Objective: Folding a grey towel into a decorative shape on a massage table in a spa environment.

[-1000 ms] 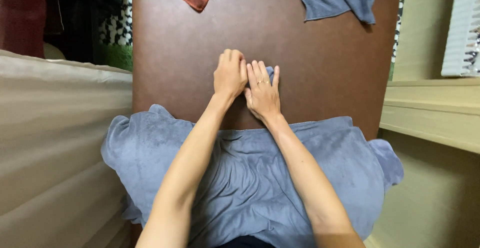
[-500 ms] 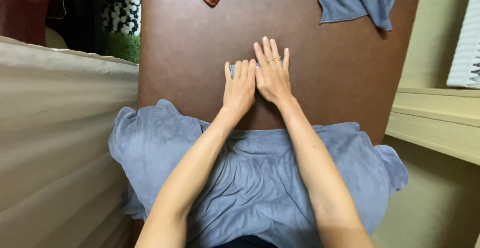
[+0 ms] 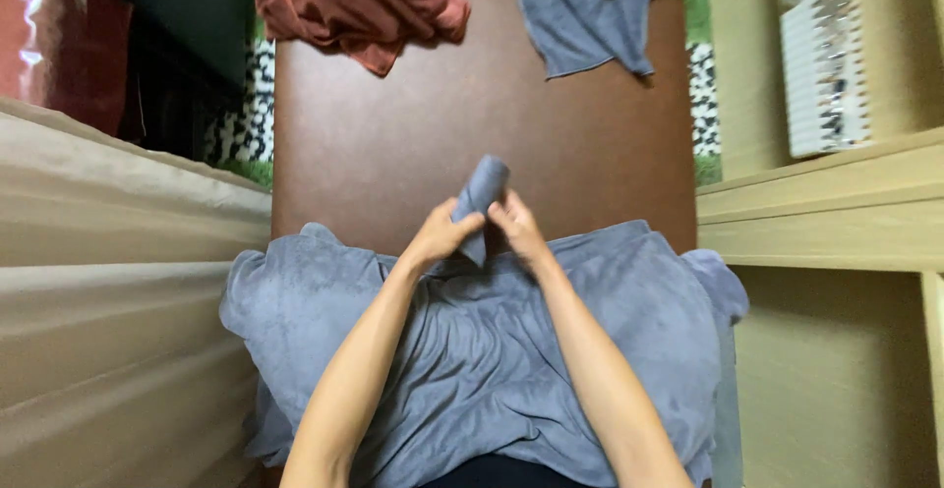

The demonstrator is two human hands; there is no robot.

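Seen from above, looking down along two bare forearms toward a dark brown, smooth-topped table [image 3: 393, 144]. Held between both hands, just above the near edge of the table: a small blue-grey cloth rolled into a tight, stubby cylinder [image 3: 481, 196], tilted with its far end raised and pointing away. Left hand [image 3: 440, 235] closed around the lower left side of the roll, thumb and fingers pinching the fabric. Right hand [image 3: 517, 230] pressed against the lower right side, fingertips pinching the same end. Both grips firm, neither hand spread.

Draped beneath the forearms and over the near table edge: a large blue-grey plush towel [image 3: 492, 350], rumpled, spilling toward the lap. At the far end of the table: a crumpled rust-red cloth [image 3: 359, 1] on the left and another blue-grey cloth [image 3: 580, 6] on the right, both hanging partly over the far edge. To the left, a beige ribbed surface [image 3: 118, 282]; to the right, pale wooden shelving [image 3: 816, 203] with a white slatted object [image 3: 824, 60] above.

Likely trouble from here, as a judgement only: held by one end alone, the roll could loosen and unwind, since nothing secured the free upper end. A slackened pinch could let it drop onto the large towel below and spring open. Soft, slippery pile could also let the layers slide sideways, turning the neat cylinder into a cone.
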